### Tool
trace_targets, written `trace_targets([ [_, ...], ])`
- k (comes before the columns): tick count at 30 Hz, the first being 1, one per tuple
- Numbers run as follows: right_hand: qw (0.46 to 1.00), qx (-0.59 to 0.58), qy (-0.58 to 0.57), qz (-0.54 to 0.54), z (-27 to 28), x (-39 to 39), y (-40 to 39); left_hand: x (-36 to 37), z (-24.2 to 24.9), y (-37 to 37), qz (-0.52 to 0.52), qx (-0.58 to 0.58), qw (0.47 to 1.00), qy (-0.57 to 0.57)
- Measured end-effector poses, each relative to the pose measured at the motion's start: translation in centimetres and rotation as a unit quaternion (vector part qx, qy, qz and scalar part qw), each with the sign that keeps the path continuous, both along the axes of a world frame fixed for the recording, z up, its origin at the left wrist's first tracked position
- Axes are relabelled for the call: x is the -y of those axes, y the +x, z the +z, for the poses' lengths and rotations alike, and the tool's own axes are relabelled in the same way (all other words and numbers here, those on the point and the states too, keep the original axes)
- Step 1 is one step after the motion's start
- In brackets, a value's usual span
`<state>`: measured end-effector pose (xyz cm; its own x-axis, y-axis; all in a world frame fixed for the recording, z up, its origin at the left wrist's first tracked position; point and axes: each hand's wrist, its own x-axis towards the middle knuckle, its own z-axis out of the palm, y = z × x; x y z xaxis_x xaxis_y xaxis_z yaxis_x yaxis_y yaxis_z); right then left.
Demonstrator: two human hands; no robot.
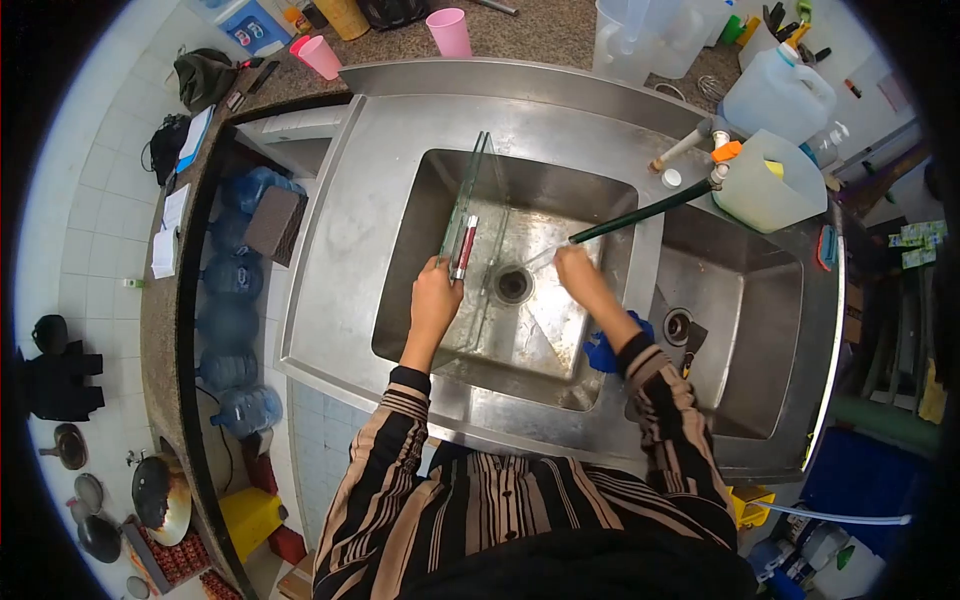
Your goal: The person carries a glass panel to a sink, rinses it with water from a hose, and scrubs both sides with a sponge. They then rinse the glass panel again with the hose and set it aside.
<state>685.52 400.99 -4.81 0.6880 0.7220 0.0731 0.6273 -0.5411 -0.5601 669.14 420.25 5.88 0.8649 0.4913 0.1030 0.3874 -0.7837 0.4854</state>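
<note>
My left hand (436, 298) is closed on the edge of a clear glass panel (487, 190), which stands tilted over the left sink basin (400, 290). A slim red-and-white strip, perhaps a thermometer (466, 247), shows against the glass near my fingers. My right hand (580, 275) is closed at the end of a dark green hose (640, 212). From the hose end, what looks like clear water runs left toward the glass. Below my right wrist, a blue cloth (606, 350) lies over the basin's edge.
The hose comes from a tap with an orange handle (727, 152). A dark-bladed tool (692, 347) lies in the right basin (750, 310). Plastic jugs (775, 95) stand behind it. Pink cups (449, 33) sit on the back counter; large blue bottles (232, 275) fill the left shelf.
</note>
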Motion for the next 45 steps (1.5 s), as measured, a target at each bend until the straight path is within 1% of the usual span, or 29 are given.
trace_targets([
  [1, 0.989, -0.140, -0.052, -0.010, -1.2, -0.3, -0.5, -0.1, 0.0, 0.0, 0.002, 0.001, 1.000, 0.002],
  [2, 0.872, -0.475, -0.026, -0.114, -4.0, -1.0, 0.3, -0.1, 0.1, 0.0, 0.004, 0.003, 1.000, 0.003],
  [3, 0.737, -0.627, 0.145, -0.208, -6.9, -1.0, 0.7, 0.0, 0.3, 0.0, 0.006, 0.000, 1.000, -0.004],
  [4, 0.542, -0.730, 0.305, -0.282, -9.0, -1.2, 0.9, -0.1, 0.4, 0.1, 0.005, 0.001, 1.000, 0.002],
  [5, 0.541, -0.731, 0.309, -0.278, -10.0, -1.7, 1.0, -0.1, 0.6, 0.1, 0.005, -0.001, 1.000, 0.000],
  [7, 0.463, -0.641, 0.494, -0.360, -10.3, -2.9, 1.2, -0.1, 0.4, 0.0, 0.006, 0.007, 1.000, 0.009],
  [8, 0.462, -0.643, 0.495, -0.359, -10.5, -3.4, 1.5, -0.2, 0.2, 0.0, 0.006, 0.006, 1.000, 0.011],
  [10, 0.312, -0.657, 0.623, -0.287, -9.7, -4.2, 2.1, -0.1, 0.1, 0.0, 0.004, 0.010, 1.000, 0.015],
  [12, 0.310, -0.650, 0.636, -0.276, -10.0, -4.6, 1.9, 0.0, 0.0, 0.0, 0.013, -0.006, 1.000, 0.003],
  [13, 0.412, -0.662, 0.522, -0.345, -10.8, -4.5, 1.9, 0.1, 0.0, -0.1, 0.013, -0.006, 1.000, 0.000],
  [14, 0.502, -0.655, 0.393, -0.405, -11.6, -4.4, 2.0, 0.2, 0.1, 0.0, 0.012, -0.006, 1.000, -0.002],
  [15, 0.594, -0.596, 0.337, -0.421, -8.4, -3.8, 1.6, 0.2, 0.1, 0.1, 0.010, -0.005, 1.000, -0.001],
  [16, 0.594, -0.596, 0.338, -0.422, -6.6, -3.3, 1.8, 0.3, 0.1, 0.1, 0.006, 0.004, 1.000, 0.002],
  [18, 0.629, -0.477, 0.448, -0.420, -4.7, -2.4, 1.8, 0.5, -0.1, 0.1, 0.002, 0.012, 1.000, 0.006],
  [20, 0.657, -0.539, 0.371, -0.375, -3.7, -1.9, 2.7, 0.7, -0.4, 0.1, 0.019, 0.010, 1.000, 0.000],
  [23, 0.622, -0.610, 0.434, -0.231, 0.0, -2.9, 1.1, 1.2, -0.2, 0.4, 0.021, -0.005, 1.000, 0.003],
  [26, 0.594, -0.626, 0.463, -0.204, 3.9, -3.7, -0.5, 1.8, -0.8, 0.5, 0.015, -0.004, 1.000, 0.024],
  [27, 0.594, -0.626, 0.463, -0.203, 5.1, -4.0, -0.9, 2.1, -0.6, 0.5, 0.015, -0.003, 1.000, 0.024],
  [29, 0.569, -0.635, 0.488, -0.190, 7.1, -4.2, -1.5, 3.0, 0.0, 0.8, 0.007, -0.017, 1.000, 0.016],
  [30, 0.569, -0.633, 0.488, -0.190, 7.8, -4.2, -1.6, 3.3, 0.1, 1.0, 0.006, -0.016, 1.000, 0.016],
  [32, 0.557, -0.641, 0.494, -0.187, 9.1, -4.1, -1.9, 3.9, 0.3, 1.2, 0.005, -0.072, 0.997, 0.006],
  [36, 0.562, -0.641, 0.492, -0.176, 9.9, -3.8, -2.1, 4.9, 0.0, 1.5, -0.014, 0.008, 1.000, 0.005],
  [40, 0.560, -0.641, 0.490, -0.187, 10.2, -3.5, -2.6, 5.3, 0.2, 1.9, -0.017, 0.015, 1.000, -0.001],
  [43, 0.564, -0.644, 0.484, -0.183, 10.5, -2.9, -3.1, 5.1, -0.3, 2.2, -0.021, -0.010, 1.000, -0.020],
  [45, 0.567, -0.644, 0.480, -0.182, 10.4, -3.0, -3.1, 5.1, -0.4, 2.4, -0.034, 0.020, 0.999, -0.022],
])
